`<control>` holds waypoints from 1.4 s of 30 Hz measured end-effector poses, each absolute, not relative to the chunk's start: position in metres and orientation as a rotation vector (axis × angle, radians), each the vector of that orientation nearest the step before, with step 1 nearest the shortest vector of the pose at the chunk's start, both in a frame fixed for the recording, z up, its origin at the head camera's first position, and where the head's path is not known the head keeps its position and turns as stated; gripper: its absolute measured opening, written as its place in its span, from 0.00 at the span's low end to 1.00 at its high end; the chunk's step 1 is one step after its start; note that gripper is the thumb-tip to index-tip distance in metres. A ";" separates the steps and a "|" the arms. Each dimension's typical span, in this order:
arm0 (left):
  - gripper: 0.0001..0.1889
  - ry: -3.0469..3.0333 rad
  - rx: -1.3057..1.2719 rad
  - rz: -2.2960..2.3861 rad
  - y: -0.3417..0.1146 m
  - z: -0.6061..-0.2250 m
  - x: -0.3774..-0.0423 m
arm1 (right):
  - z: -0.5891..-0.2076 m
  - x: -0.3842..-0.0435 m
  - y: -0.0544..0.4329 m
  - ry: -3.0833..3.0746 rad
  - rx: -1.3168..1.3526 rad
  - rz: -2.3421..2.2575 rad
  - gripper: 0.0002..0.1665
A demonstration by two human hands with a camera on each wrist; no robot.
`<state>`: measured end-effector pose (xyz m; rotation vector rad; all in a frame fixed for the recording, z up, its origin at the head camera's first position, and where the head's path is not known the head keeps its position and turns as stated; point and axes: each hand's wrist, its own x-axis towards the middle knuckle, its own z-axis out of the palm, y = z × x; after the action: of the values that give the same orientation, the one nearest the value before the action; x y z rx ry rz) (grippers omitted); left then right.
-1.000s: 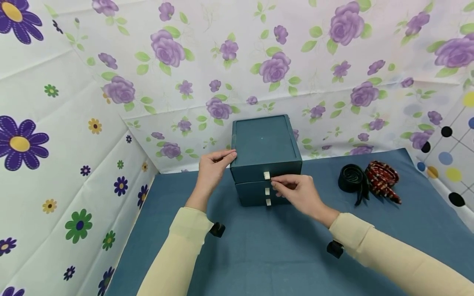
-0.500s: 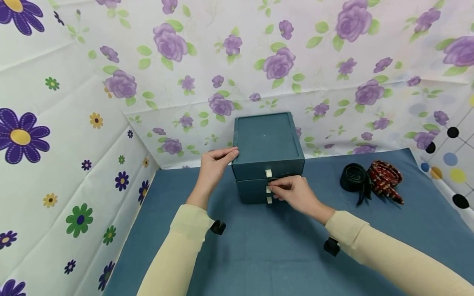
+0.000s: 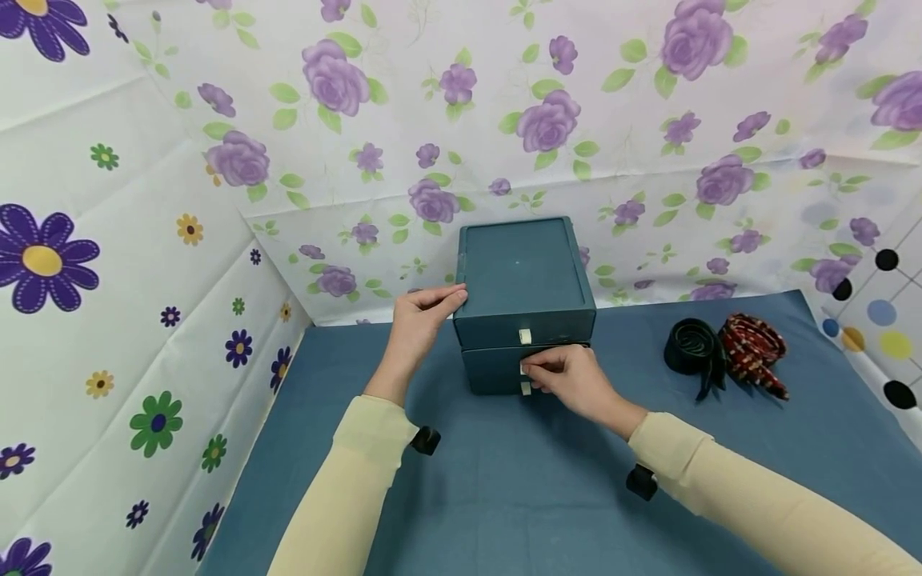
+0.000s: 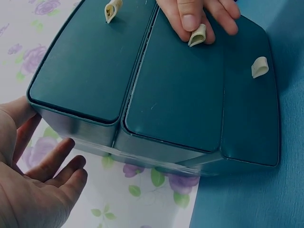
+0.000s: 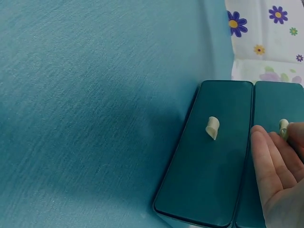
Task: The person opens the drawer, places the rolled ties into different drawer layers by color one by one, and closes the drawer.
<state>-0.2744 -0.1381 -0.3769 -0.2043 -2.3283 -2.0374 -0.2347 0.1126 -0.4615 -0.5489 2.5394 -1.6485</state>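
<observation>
A dark teal box with three stacked drawers (image 3: 522,268) stands on the table, each drawer front bearing a small cream loop tab. My right hand (image 3: 576,380) pinches the middle tab (image 4: 197,35) between thumb and fingers, mostly covering it in the head view. The top tab (image 3: 525,337) and bottom tab (image 5: 213,127) are free of my hands. At the box's upper left edge, my left hand (image 3: 421,324) touches the side with its fingertips. In the left wrist view its other fingers (image 4: 59,161) extend loosely beside the box. All the drawers look closed.
To the right lie a rolled dark green strip of cloth (image 3: 691,348) and a rolled red patterned one (image 3: 749,344), side by side. Blue cloth (image 3: 468,496) covers the table. Flowered sheets (image 3: 403,120) hang behind and at the left.
My right hand has moved down from beside the top tab to the middle tab and now pinches it. My left hand stays at the box's edge. The head view has shifted slightly.
</observation>
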 end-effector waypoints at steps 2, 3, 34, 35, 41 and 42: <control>0.16 -2.328 -0.209 -2.035 -0.137 -0.378 -0.275 | -0.460 -0.234 0.113 2.548 -0.547 -1.637 0.11; 0.16 -2.327 -0.210 -2.034 -0.138 -0.378 -0.275 | -0.460 -0.234 0.113 2.547 -0.549 -1.632 0.10; 0.16 -2.318 -0.236 -2.022 -0.137 -0.377 -0.273 | -0.441 -0.222 0.113 2.665 -0.544 -1.375 0.07; 0.16 -2.316 -0.237 -2.023 -0.137 -0.377 -0.273 | -0.440 -0.221 0.113 2.666 -0.544 -1.364 0.07; 0.16 -2.327 -0.230 -2.011 -0.137 -0.378 -0.274 | -0.436 -0.218 0.112 2.660 -0.537 -1.325 0.07; 0.16 -2.329 -0.228 -2.009 -0.137 -0.378 -0.274 | -0.436 -0.218 0.112 2.656 -0.538 -1.323 0.07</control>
<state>-0.2744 -0.1373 -0.3779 -0.2275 -2.3293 -2.0085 -0.2179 0.1119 -0.4355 -0.5382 2.6558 -1.3226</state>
